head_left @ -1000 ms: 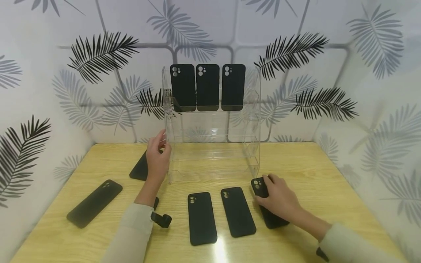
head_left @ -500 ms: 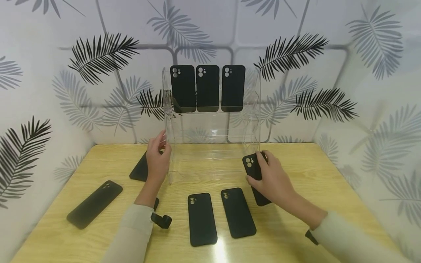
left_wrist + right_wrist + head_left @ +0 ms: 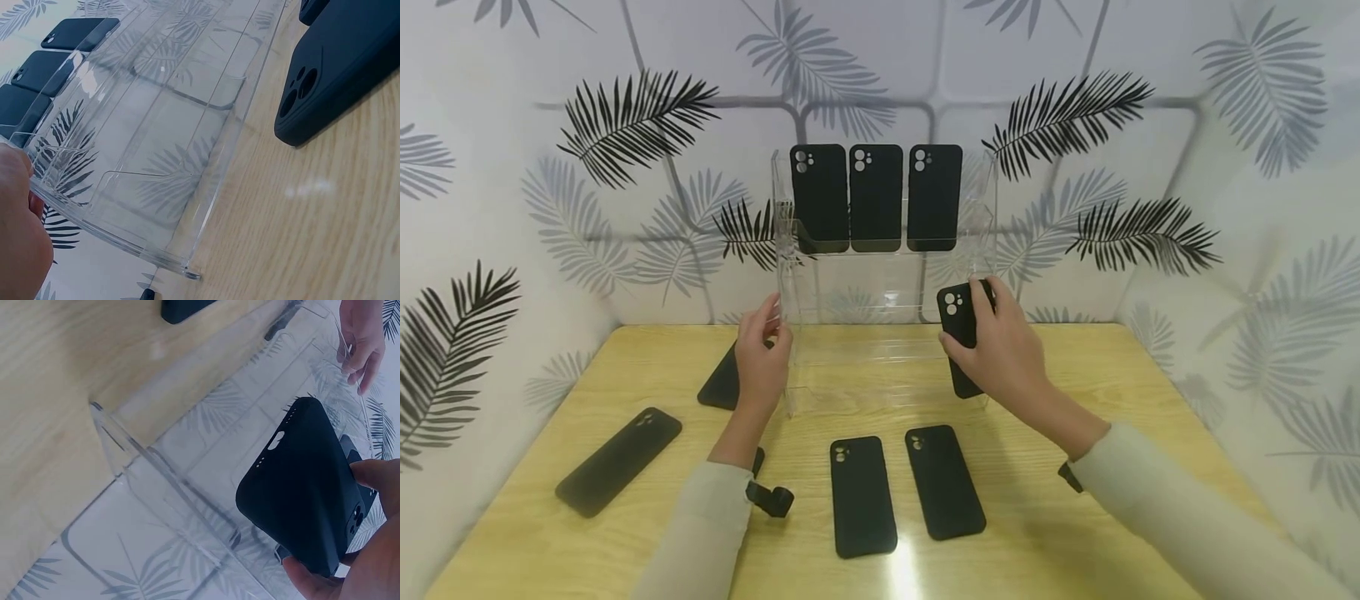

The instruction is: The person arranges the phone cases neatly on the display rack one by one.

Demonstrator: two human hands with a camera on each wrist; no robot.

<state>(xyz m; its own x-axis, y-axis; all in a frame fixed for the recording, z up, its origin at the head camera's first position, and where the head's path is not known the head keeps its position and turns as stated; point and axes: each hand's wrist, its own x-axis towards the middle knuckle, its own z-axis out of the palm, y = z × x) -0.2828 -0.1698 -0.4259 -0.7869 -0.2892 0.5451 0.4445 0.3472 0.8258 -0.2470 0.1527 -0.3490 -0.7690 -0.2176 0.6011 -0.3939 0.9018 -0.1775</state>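
In the head view, my right hand (image 3: 1006, 354) holds a black phone case (image 3: 959, 325) by its edges, thumb on one side and fingers over the top. The case is nearly upright, before the right part of a clear stepped acrylic rack (image 3: 887, 360); contact between them cannot be told. My left hand (image 3: 762, 354) grips the rack's left side panel (image 3: 112, 234). Three black phone cases stand side by side on the top tier: left case (image 3: 820, 200), middle case (image 3: 876, 200) and right case (image 3: 934, 200). In the right wrist view, the held case (image 3: 297, 487) shows its port end.
Two cases lie in front of the rack, one nearer the middle (image 3: 862, 497) and another case (image 3: 945, 483) to its right. Leftward lie a slanted case (image 3: 619, 462) and a case (image 3: 721, 382) partly behind my left hand. My left wrist mostly hides another case (image 3: 758, 461). Patterned walls enclose the wooden table (image 3: 1097, 400).
My right hand has lifted the phone case from the table's right side, carrying it up and leftward to the rack. My left hand has stayed at the rack's side.
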